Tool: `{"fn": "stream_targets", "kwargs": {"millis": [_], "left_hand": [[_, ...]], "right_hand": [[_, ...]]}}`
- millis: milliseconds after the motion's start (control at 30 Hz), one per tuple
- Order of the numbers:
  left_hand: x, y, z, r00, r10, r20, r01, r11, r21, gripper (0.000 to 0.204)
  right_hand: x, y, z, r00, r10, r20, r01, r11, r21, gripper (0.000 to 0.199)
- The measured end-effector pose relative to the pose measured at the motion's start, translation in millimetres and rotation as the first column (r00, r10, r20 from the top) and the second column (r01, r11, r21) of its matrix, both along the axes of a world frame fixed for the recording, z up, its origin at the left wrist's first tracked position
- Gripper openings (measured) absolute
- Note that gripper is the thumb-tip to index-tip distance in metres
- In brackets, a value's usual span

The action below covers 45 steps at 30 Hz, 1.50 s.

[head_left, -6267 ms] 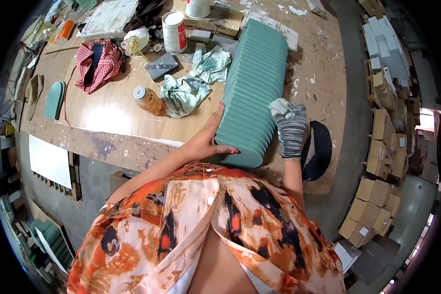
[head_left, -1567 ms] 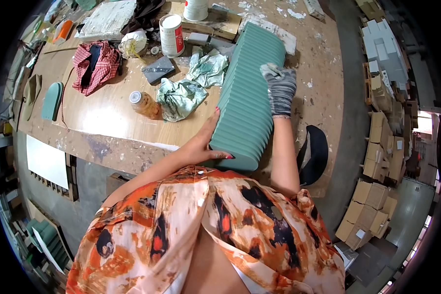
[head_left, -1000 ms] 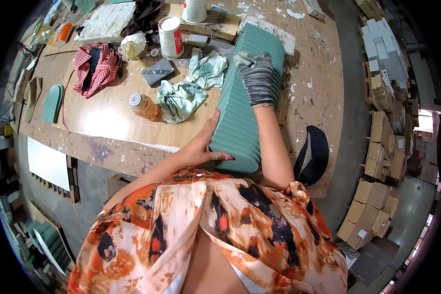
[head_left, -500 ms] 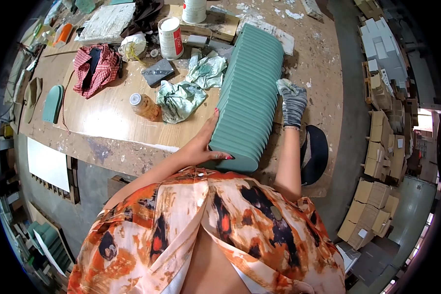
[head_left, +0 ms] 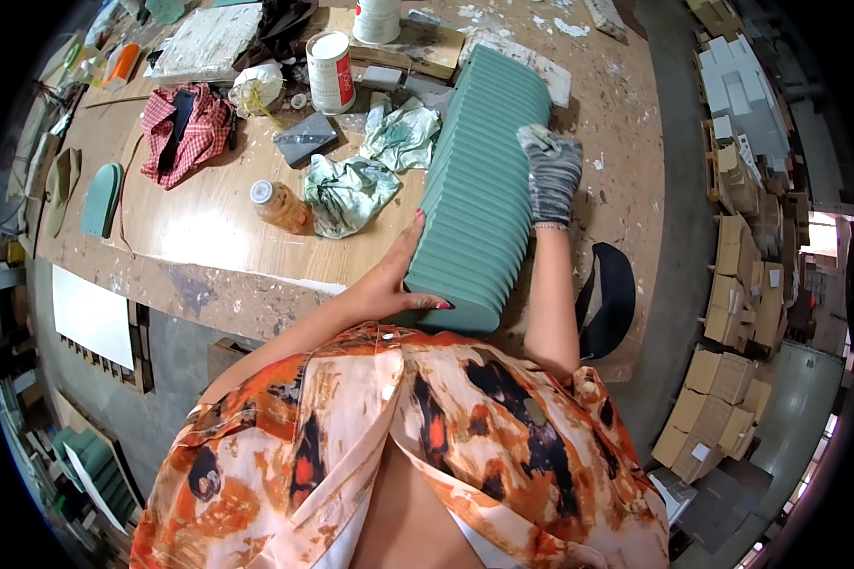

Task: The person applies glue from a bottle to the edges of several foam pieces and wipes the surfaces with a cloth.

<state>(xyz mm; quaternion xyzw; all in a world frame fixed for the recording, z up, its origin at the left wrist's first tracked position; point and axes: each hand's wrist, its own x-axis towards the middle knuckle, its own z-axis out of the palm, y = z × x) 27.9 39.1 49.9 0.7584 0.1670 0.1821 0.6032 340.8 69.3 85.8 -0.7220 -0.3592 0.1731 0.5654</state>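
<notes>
A long green ridged block with a rounded edge lies on the workbench, stretching away from me. My left hand is bare and grips its near left corner, the thumb across the near end and the fingers along the left side. On the block's right side, my right hand wears a grey knitted glove. Its fingers are bunched against the ridges. Something pale shows at the fingertips, and I cannot tell whether it is a cloth or the stained glove. Crumpled green-stained cloths lie left of the block.
Beside the cloths stand a jar and a white-and-red can; a dark grey block lies near. Further left are a checked cloth and a green rounded piece. A black curved item lies by my right forearm.
My right hand has moved left and slightly away from me, from beside the block onto its right ridged side. The left hand and the block have stayed put.
</notes>
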Motion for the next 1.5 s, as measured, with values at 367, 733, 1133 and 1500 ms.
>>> {"fn": "stream_targets", "kwargs": {"millis": [367,733,1133,1500], "left_hand": [[-2.6,-0.3,-7.1,1.0,0.01,0.022,-0.01,1.0,-0.007,0.122],[-3.3,-0.5,2.1,0.999,0.009,-0.036,-0.009,1.0,-0.016,0.123],[-0.3,0.8,3.0,1.0,0.001,-0.018,-0.001,1.0,0.005,0.125],[-3.7,0.7,2.2,1.0,0.009,-0.008,-0.009,1.0,0.003,0.124]], "right_hand": [[-71.0,75.7,9.9,0.813,0.165,0.558,-0.04,0.972,-0.23,0.029],[-31.6,41.5,-6.2,0.846,0.117,0.52,-0.055,0.99,-0.132,0.029],[40.5,-35.3,-2.0,0.986,-0.028,0.163,0.073,0.958,-0.279,0.028],[5.5,24.1,-0.1,0.969,-0.014,0.248,0.049,0.989,-0.138,0.025]]}}
